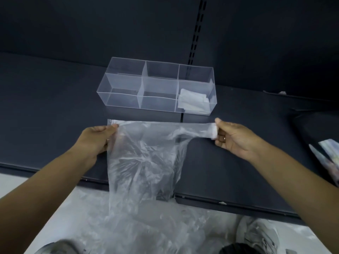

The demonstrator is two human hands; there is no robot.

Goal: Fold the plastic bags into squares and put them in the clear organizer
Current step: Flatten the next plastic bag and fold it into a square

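Mid-frame, the left hand (99,136) pinches the top-left corner of a plastic bag (145,158) btwn thumb and fingers. The right hand (233,138), fingers curled, grips the bag's top-right end, bunched into a narrow twist. The top edge is pulled taut across btwn them, just below the clear organizer (121,100) in the frame. The rest hangs down crumpled over the front lip of the dark shelf (45,107) toward the pale floor (73,208). So this bag is only being stretched out; no square fold made in it yet, as far as I can judge. The organizer sits upper-centre on the shelf, six compartments in two rows of three. One folded bag (192,101), whitish and roughly square, lies in the lower-right compartment; no bags visible in the other five. Progress looks early: one bag stowed, one in hand still unflattened. More clear plastic (146,231) lies heaped at bottom centre on the floor. Can't tell if that's this bag's tail or further bags waiting, though it looks like more than one bag's worth. Left to do: smooth this bag flat, fold it down to a square, drop it in a compartment, then repeat for whatever remains. At the right edge something pale and striped (328,153) rests on the shelf; too cropped to ID. A grey shoe (256,235) shows at lower right.
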